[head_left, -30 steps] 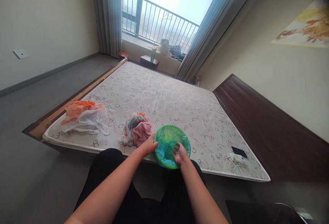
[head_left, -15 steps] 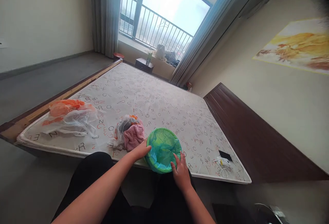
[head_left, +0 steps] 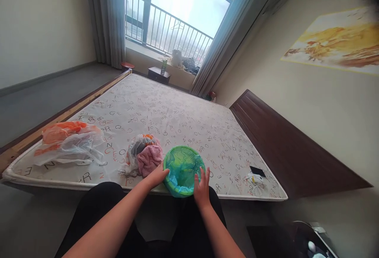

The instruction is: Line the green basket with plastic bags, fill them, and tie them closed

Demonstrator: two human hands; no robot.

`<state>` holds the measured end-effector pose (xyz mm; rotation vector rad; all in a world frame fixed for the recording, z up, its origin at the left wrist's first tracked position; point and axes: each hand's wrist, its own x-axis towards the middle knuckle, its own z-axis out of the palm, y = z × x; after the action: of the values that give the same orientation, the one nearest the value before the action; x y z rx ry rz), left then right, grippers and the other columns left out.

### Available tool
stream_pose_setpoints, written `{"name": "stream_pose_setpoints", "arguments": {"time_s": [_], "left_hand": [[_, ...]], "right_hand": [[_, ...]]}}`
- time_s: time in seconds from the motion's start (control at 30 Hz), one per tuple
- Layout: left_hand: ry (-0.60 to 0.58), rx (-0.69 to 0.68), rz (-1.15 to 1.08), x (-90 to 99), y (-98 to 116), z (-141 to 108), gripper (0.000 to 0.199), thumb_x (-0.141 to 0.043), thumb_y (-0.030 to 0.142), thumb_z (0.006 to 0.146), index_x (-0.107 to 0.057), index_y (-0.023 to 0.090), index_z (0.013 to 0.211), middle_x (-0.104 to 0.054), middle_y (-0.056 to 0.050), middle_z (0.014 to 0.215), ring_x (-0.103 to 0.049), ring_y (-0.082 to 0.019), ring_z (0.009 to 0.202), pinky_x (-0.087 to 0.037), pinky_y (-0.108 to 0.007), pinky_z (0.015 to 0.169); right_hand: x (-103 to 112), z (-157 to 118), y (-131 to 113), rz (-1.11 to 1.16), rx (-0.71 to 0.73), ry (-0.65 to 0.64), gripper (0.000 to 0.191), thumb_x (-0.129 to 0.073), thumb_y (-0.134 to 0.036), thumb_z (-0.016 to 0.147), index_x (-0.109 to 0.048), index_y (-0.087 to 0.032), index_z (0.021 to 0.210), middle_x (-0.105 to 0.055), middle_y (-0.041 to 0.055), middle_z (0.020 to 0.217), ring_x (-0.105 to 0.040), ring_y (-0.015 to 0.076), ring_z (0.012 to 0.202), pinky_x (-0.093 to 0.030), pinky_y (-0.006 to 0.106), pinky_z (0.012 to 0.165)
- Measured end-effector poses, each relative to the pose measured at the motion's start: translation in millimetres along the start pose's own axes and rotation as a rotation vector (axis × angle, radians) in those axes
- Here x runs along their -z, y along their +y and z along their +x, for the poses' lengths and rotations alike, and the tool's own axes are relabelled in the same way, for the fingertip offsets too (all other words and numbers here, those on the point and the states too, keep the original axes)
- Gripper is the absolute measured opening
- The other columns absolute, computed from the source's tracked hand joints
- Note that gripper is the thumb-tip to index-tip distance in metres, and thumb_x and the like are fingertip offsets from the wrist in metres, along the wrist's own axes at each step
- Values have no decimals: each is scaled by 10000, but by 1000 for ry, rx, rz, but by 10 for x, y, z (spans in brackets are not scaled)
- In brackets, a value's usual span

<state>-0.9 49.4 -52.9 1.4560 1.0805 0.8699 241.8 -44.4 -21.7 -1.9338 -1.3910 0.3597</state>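
Observation:
A round green bin (head_left: pixel 180 156) lined with a thin blue-green plastic bag (head_left: pixel 174 181) sits tilted towards me, between my knees and the mattress edge. On its left side, my left hand (head_left: pixel 159 175) grips the rim, thumb over the top and the other fingers hidden behind. My right hand (head_left: pixel 202 190) is at the right side of the rim with its fingers spread, thumb over the bin's near edge. Left of the bin, a pink towel (head_left: pixel 149 160) lies against a clear plastic bag (head_left: pixel 134 149) with grey and orange things in it.
The lettered mattress (head_left: pixel 177 112) stretches ahead, with orange and white plastic bags (head_left: pixel 71 141) on its left. A black flat object (head_left: pixel 257 171) and a white cable (head_left: pixel 256 181) lie at right. Beyond stand a small bedside table (head_left: pixel 159 75) and a red stool (head_left: pixel 127 65).
The camera view has shifted, so the room appears further left. My right hand's fingers have straightened and spread more at the rim. My left hand keeps its grip on the bin.

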Motion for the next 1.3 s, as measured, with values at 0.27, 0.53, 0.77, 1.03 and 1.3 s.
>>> {"name": "stream_pose_setpoints", "arguments": {"time_s": [0.27,0.53,0.77,1.03,1.3], "left_hand": [[22,9,-19,-33,-62,52,578,-536,220,755,-545,118,1324,-622,-195,1403,-535,-358,1349,-361,-493,1204],[56,40,-9,-41,-100,57,581,-559,233,729,-598,131,1299,-658,-196,1360,-584,-349,1291,-429,-419,1145],[45,35,-5,-35,-90,50,604,-542,236,737,-548,136,1333,-641,-170,1390,-554,-339,1333,-383,-487,1186],[57,24,-17,-29,-97,48,605,-567,233,729,-580,142,1327,-628,-196,1398,-536,-360,1358,-374,-439,1194],[19,33,-19,-20,-58,33,585,-542,211,761,-528,110,1337,-604,-184,1416,-507,-339,1372,-324,-494,1224]], "right_hand": [[-195,226,-17,70,-338,109,765,-425,-373,864,-281,-129,1574,-437,164,1594,-385,281,1512,-354,428,1225],[-180,232,-40,85,-347,81,775,-392,-293,814,-317,-126,1568,-446,140,1597,-413,260,1497,-376,425,1212],[-226,251,9,74,-322,97,783,-376,-329,821,-324,-101,1568,-445,147,1597,-397,263,1507,-332,419,1240],[-191,260,-47,135,-325,91,780,-390,-325,814,-354,-66,1550,-452,173,1584,-409,282,1497,-340,424,1233],[-210,268,-14,117,-329,94,747,-387,-307,824,-366,-117,1546,-464,140,1585,-411,264,1495,-339,415,1233]]}}
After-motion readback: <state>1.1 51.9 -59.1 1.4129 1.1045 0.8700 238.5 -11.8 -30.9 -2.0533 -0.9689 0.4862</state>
